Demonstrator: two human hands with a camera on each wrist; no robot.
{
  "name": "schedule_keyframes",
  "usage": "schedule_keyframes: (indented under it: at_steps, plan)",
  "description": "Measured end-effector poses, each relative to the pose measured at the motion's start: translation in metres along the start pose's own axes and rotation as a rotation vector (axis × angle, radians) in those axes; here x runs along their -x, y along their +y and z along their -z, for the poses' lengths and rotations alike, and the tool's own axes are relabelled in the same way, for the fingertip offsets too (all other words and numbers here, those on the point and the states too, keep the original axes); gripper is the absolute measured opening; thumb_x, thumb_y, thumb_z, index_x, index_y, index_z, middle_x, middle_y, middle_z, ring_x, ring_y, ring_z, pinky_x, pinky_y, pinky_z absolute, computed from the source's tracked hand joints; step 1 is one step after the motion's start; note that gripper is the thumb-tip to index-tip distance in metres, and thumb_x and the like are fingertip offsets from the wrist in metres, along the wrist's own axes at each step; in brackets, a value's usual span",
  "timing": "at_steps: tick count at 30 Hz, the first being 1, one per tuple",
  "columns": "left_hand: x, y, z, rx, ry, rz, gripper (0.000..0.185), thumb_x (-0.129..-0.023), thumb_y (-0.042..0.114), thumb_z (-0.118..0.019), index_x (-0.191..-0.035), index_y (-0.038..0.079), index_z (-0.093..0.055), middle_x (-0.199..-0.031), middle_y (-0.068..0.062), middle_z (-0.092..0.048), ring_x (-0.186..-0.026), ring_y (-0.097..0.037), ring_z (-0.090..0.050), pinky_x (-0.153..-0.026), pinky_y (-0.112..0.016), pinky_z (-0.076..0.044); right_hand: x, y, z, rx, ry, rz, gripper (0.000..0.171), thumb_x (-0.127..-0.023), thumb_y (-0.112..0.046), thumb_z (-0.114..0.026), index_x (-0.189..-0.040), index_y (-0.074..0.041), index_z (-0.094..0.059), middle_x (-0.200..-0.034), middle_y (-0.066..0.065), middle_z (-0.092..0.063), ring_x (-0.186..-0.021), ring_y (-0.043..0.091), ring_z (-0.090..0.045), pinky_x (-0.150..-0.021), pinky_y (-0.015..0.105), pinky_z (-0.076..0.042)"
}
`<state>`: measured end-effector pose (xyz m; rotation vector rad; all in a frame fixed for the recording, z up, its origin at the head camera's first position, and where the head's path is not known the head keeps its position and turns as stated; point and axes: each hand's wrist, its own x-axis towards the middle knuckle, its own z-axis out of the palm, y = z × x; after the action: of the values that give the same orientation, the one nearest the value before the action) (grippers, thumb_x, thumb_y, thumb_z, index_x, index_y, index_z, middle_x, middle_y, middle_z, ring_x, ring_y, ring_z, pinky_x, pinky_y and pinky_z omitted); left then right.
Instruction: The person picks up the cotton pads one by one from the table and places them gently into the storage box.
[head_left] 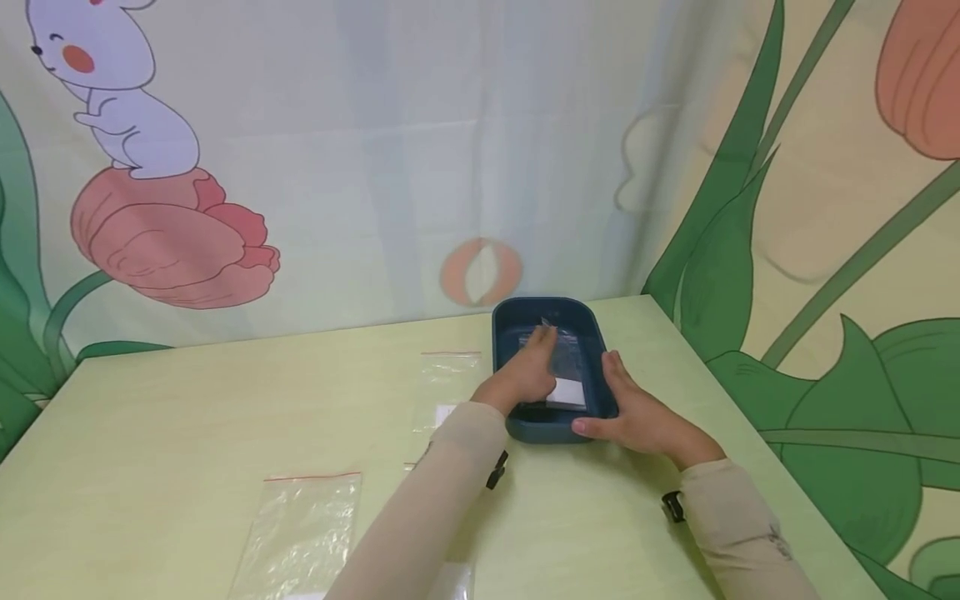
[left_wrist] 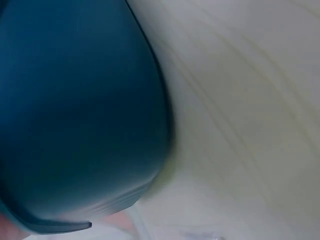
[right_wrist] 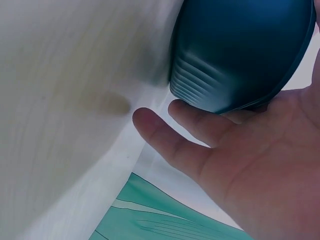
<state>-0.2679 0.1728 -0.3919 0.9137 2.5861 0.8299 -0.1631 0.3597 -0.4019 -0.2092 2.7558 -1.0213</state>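
A dark blue rectangular plastic bin [head_left: 525,432] stands near the table's back edge. My left hand [head_left: 528,371] reaches down inside it, fingers fairly straight, over a clear plastic bag [head_left: 567,358] with a white label. A bit of clear plastic shows at the fingertips; whether they pinch it is hard to see. At the near right corner, my right hand [head_left: 637,412] holds the bin, thumb at the front and fingers along the right side. Two of its fingers [right_wrist: 175,145] extend below the bin in the right wrist view. Only the bin's outer wall [left_wrist: 85,115] fills the left wrist view.
Clear zip bags with red strips lie on the pale table [head_left: 172,425]: one bag [head_left: 300,525] at the front, another bag [head_left: 450,379] left of the bin. More plastic is partly covered by the left sleeve. A printed curtain [head_left: 360,183] hangs behind the table.
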Motion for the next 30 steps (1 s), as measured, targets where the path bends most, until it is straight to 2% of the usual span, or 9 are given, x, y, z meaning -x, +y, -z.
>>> schedule_keyframes:
  at_steps: [2,6,9,12,14,16,20,25,30]
  plan:
    - [0.000,0.002,-0.001,-0.020,0.010,0.003,0.080,-0.090,-0.005,-0.055,-0.160,0.000,-0.017,-0.165,-0.024,-0.009,-0.149,-0.034,-0.022,-0.115,-0.038,-0.031,0.000,-0.001,-0.001,0.000,0.001,-0.003,0.123,-0.088,-0.055,-0.073,-0.158,0.003,0.009,-0.164,0.024,0.017,-0.149,0.048,0.002,-0.115,0.064,-0.013]
    - [0.002,0.005,-0.003,-0.133,0.026,0.043,0.082,-0.090,-0.001,-0.064,-0.160,0.002,-0.021,-0.165,-0.026,-0.003,-0.125,-0.033,-0.057,-0.088,-0.033,-0.051,0.000,-0.001,-0.001,-0.001,-0.002,-0.017,0.123,-0.087,-0.056,-0.073,-0.158,0.002,0.010,-0.164,0.024,0.017,-0.149,0.048,0.001,-0.114,0.065,-0.013]
    - [0.005,0.007,-0.001,-0.257,0.035,0.080,0.081,-0.091,0.007,-0.068,-0.160,0.004,-0.026,-0.165,-0.026,-0.002,-0.101,-0.029,-0.068,-0.063,-0.029,-0.049,0.000,-0.002,-0.002,-0.005,-0.008,-0.023,0.123,-0.088,-0.056,-0.073,-0.158,0.001,0.010,-0.163,0.023,0.018,-0.149,0.048,0.002,-0.114,0.065,-0.012]
    - [0.009,0.006,0.004,-0.298,0.039,0.077,0.073,-0.093,0.008,-0.065,-0.158,0.004,-0.031,-0.166,-0.024,-0.004,-0.089,-0.027,-0.070,-0.056,-0.029,-0.046,0.000,-0.003,-0.001,-0.005,-0.007,-0.026,0.123,-0.088,-0.056,-0.073,-0.159,0.001,0.010,-0.164,0.023,0.018,-0.149,0.048,0.002,-0.115,0.064,-0.012]
    - [0.013,0.004,0.011,-0.291,0.042,0.045,0.066,-0.095,0.006,-0.060,-0.156,0.003,-0.036,-0.165,-0.023,-0.010,-0.101,-0.028,-0.069,-0.064,-0.029,-0.050,0.001,-0.004,-0.001,-0.002,-0.003,-0.026,0.123,-0.088,-0.056,-0.073,-0.159,0.001,0.010,-0.164,0.023,0.017,-0.149,0.048,0.002,-0.115,0.064,-0.012]
    - [0.019,0.000,0.017,-0.238,0.043,-0.004,0.060,-0.097,0.005,-0.054,-0.155,0.003,-0.039,-0.164,-0.021,-0.018,-0.117,-0.029,-0.063,-0.082,-0.032,-0.053,0.001,-0.005,-0.001,0.003,-0.002,-0.026,0.123,-0.088,-0.056,-0.073,-0.158,0.002,0.010,-0.164,0.024,0.017,-0.149,0.048,0.001,-0.115,0.064,-0.012]
    - [0.033,-0.013,0.031,-0.113,0.114,-0.105,0.047,-0.101,0.004,-0.049,-0.148,0.003,-0.050,-0.153,-0.016,-0.043,-0.139,-0.029,-0.044,-0.109,-0.039,-0.039,0.000,-0.007,-0.001,0.013,0.001,-0.018,0.122,-0.088,-0.054,-0.073,-0.158,0.004,0.008,-0.163,0.026,0.015,-0.149,0.048,0.001,-0.115,0.064,-0.013]
    - [0.051,-0.033,0.045,0.052,0.234,-0.105,0.041,-0.101,0.004,-0.053,-0.142,0.004,-0.057,-0.142,-0.012,-0.055,-0.129,-0.028,-0.053,-0.103,-0.040,-0.044,-0.001,-0.007,-0.001,0.035,0.003,-0.030,0.124,-0.087,-0.057,-0.073,-0.158,0.002,0.009,-0.164,0.024,0.015,-0.149,0.048,0.000,-0.115,0.064,-0.014]
    - [0.066,-0.058,0.056,0.090,0.257,-0.047,0.043,-0.102,0.004,-0.053,-0.144,0.005,-0.054,-0.144,-0.013,-0.053,-0.127,-0.031,-0.054,-0.102,-0.043,-0.045,0.000,-0.006,-0.001,0.043,-0.002,-0.038,0.124,-0.087,-0.058,-0.072,-0.159,0.001,0.010,-0.164,0.020,0.018,-0.149,0.047,0.001,-0.115,0.064,-0.013]
